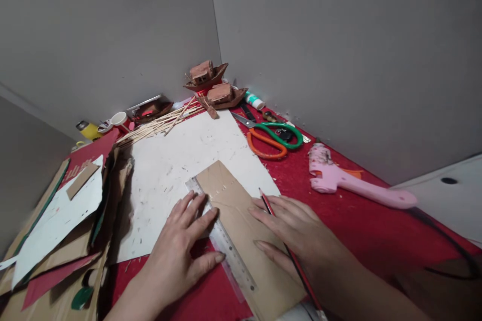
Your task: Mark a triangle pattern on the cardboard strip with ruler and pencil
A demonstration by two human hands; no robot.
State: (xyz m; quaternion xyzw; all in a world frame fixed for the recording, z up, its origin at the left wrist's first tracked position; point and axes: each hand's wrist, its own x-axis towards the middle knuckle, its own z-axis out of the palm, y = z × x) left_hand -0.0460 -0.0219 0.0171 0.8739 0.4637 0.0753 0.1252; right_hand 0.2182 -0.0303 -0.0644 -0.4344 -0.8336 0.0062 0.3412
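Left hand (181,238) spreads its fingers on the ruler (226,247), gripping nothing. Right hand (295,225), half curled, has a pencil (303,278) and touches the cardboard (222,188). Ruler lies along the cardboard's left side, both slanting from far left to near right, closer to the left hand.

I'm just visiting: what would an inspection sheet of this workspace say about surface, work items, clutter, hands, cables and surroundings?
Surface: red covering, partly under a marked white sheet.
Work items: cardboard piece; ruler along its left edge; pencil.
Clutter: scissors, pink tool, thin sticks, model boats; stacked scraps at left.
Left hand: spread, touching the ruler.
Right hand: holding the pencil, over the cardboard piece.
Cables: dark cord at far right, blurred; its use cannot be told.
Surroundings: grey walls meeting in a corner.
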